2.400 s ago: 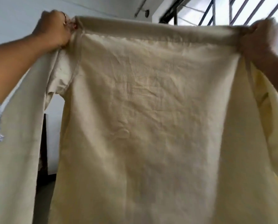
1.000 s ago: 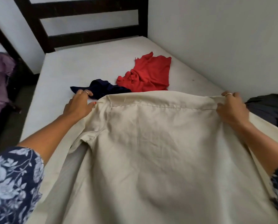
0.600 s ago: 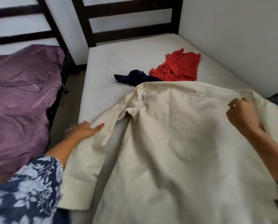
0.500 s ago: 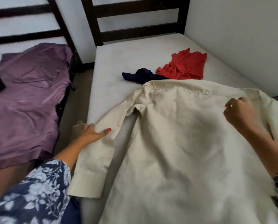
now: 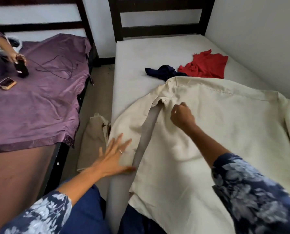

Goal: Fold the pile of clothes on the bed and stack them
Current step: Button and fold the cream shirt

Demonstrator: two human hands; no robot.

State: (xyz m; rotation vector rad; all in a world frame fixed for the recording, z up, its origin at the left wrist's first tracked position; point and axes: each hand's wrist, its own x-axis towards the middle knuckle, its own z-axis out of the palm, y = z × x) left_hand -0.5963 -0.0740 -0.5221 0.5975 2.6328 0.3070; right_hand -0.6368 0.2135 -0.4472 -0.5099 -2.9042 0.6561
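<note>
Cream shirt (image 5: 217, 132) lay back-up across the white mattress (image 5: 149, 53), one sleeve at the bed's edge. Left hand (image 5: 114, 157) rested flat, fingers spread, on that sleeve. Right hand (image 5: 182, 115) curled near the armpit seam, apparently pinching fabric; blurred

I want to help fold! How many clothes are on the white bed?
3: a cream shirt spread out nearest, a navy garment just beyond its shoulder, a red garment beside that. More may hide underneath.
</note>
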